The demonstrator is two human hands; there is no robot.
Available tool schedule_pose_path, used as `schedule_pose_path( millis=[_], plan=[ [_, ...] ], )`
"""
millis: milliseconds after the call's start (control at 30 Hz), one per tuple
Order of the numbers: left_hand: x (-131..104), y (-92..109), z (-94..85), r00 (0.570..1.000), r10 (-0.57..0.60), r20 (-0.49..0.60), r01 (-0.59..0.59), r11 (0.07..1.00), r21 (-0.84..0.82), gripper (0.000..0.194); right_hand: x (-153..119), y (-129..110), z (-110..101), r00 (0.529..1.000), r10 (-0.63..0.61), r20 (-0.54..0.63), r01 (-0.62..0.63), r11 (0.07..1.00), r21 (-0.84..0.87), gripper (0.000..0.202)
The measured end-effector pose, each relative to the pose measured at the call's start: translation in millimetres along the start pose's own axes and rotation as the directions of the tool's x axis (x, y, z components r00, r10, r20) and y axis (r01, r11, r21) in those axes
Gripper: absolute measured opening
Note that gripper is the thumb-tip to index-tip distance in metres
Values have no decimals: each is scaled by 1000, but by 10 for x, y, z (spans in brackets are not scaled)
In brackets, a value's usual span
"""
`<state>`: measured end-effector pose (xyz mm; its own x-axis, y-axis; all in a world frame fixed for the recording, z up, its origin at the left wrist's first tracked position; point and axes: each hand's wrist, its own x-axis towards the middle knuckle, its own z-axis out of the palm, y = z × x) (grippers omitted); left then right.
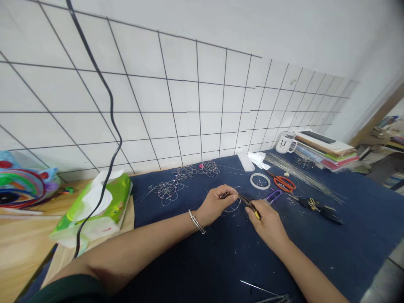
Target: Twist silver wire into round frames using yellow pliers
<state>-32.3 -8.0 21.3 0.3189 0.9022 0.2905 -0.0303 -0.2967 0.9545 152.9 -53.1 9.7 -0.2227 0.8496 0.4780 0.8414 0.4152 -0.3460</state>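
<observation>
A dark blue cloth (202, 261) covers the tabletop, with bare wood (28, 235) at lower left. On the cloth, tangled wire coils (168, 192) lie at centre; right of centre are a round bead dish (260, 188), orange-handled scissors (284, 184), purple-handled snips (274, 196), long straight wires (303, 174), black-handled pliers (328, 213), a white mug (284, 144) and stacked books (328, 152).

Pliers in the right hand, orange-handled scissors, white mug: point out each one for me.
Pliers (248, 202): head view, on the exposed middle part.
Orange-handled scissors (284, 184): head view, on the orange handles.
White mug (284, 144): head view, on its body.
</observation>
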Motion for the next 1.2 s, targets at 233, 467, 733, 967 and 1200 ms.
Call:
schedule_pose_path(
  millis=[233, 467, 733, 967, 1200],
  plan=[
    [-13, 10, -28, 990, 138, -16, -131, 967, 220, 15, -28, -7, -1, 999, -28, -25, 25, 991, -135, 16],
    [-17, 0, -25, 987, 159, -24, -148, 957, 248, 14, -29, -5, 15, 998, -43, -40, 35, 983, -181, 16],
    [-16, -7, -28, 994, 106, -16, -98, 964, 248, 16, -41, -4, 21, 1000, -6, -14, 3, 984, -179, 17],
    [-9, -38, -32, 997, 78, 1, -77, 973, 216, 17, -40, 5, 20, 1000, 12, 12, -11, 991, -131, 18],
    [0, -9, -30, 999, 26, 30, -30, 993, 117, 21, -34, 27, 52, 991, 90, 98, -99, 990, 97, 17]
  ],
)
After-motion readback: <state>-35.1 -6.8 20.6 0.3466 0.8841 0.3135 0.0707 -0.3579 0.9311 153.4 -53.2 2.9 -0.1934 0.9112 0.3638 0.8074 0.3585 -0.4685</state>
